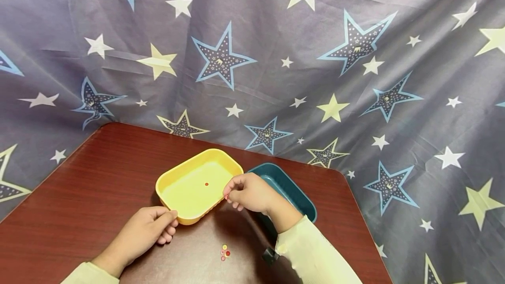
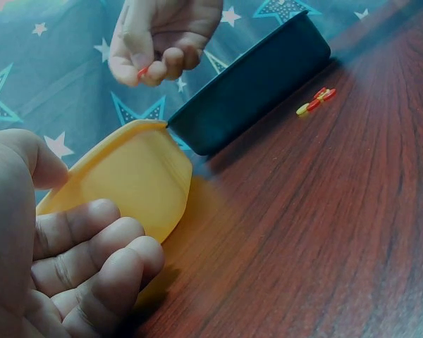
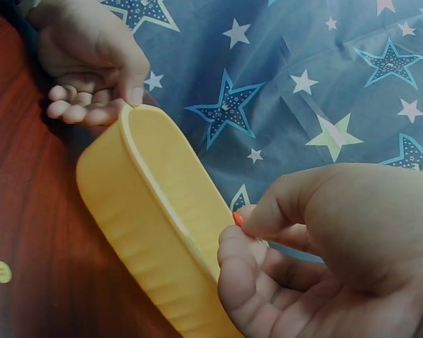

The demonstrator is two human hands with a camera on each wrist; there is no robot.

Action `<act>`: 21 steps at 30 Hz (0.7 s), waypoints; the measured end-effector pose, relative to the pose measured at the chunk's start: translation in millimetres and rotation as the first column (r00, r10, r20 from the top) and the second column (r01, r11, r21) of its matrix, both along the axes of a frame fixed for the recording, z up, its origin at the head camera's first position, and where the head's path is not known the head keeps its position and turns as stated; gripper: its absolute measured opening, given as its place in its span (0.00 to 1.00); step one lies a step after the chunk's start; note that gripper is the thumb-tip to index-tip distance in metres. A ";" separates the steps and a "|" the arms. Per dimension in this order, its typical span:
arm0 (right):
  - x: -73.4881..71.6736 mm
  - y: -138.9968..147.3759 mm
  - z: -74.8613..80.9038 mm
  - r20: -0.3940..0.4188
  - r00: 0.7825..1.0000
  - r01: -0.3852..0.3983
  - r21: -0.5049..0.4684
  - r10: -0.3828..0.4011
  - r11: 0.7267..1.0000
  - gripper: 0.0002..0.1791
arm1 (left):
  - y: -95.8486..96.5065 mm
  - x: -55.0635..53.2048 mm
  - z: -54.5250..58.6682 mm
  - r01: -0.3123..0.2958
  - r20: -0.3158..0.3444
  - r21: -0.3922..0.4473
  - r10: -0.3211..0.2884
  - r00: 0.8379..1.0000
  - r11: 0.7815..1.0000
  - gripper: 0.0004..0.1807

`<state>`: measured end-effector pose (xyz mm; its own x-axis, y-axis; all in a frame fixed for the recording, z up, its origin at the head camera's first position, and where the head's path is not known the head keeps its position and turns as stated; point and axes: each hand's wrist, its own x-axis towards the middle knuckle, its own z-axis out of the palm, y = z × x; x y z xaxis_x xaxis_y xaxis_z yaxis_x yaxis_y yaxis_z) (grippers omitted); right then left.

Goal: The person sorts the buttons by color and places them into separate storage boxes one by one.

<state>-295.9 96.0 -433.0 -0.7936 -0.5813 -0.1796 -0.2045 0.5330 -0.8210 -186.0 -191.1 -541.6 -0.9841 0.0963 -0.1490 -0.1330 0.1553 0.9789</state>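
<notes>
My left hand (image 1: 147, 228) holds the near left corner of a yellow plastic tray (image 1: 185, 194), its thumb over the rim and its fingers curled outside, below the rim. Inside the tray a small red button (image 1: 207, 184) lies on the bottom. Between thumb and fingertip, my right hand (image 1: 254, 194) pinches another small red button (image 3: 237, 218), right at the tray's right rim. Several small red and yellow buttons (image 1: 227, 253) lie together on the brown table in front of the tray.
A dark teal tray (image 1: 304, 198) stands right of the yellow one, partly hidden behind my right forearm. The wood-grain table (image 1: 98, 174) ends at the back against a grey curtain (image 1: 268, 82) with stars. By the right sleeve is a small black block (image 1: 270, 255).
</notes>
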 end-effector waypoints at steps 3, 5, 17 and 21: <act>-7.8 -5.8 1.4 -0.001 1.000 0.008 0.011 -0.008 1.000 0.05 | -0.4 0.0 -0.2 0.004 -0.002 0.003 -0.004 1.000 1.000 0.25; -12.7 -9.9 3.0 0.001 1.000 0.013 0.018 -0.013 1.000 0.04 | -0.7 0.0 -0.4 0.003 -0.004 -0.001 -0.003 1.000 1.000 0.26; -38.2 -32.9 8.5 0.070 0.996 0.056 0.058 -0.060 0.997 0.05 | -1.6 -0.7 -1.7 0.009 -0.012 0.004 -0.009 1.000 1.000 0.26; -44.5 -40.8 5.2 0.093 0.993 0.062 0.068 -0.068 0.996 0.05 | -1.9 -0.5 -1.5 0.011 -0.012 0.003 -0.011 1.000 1.000 0.25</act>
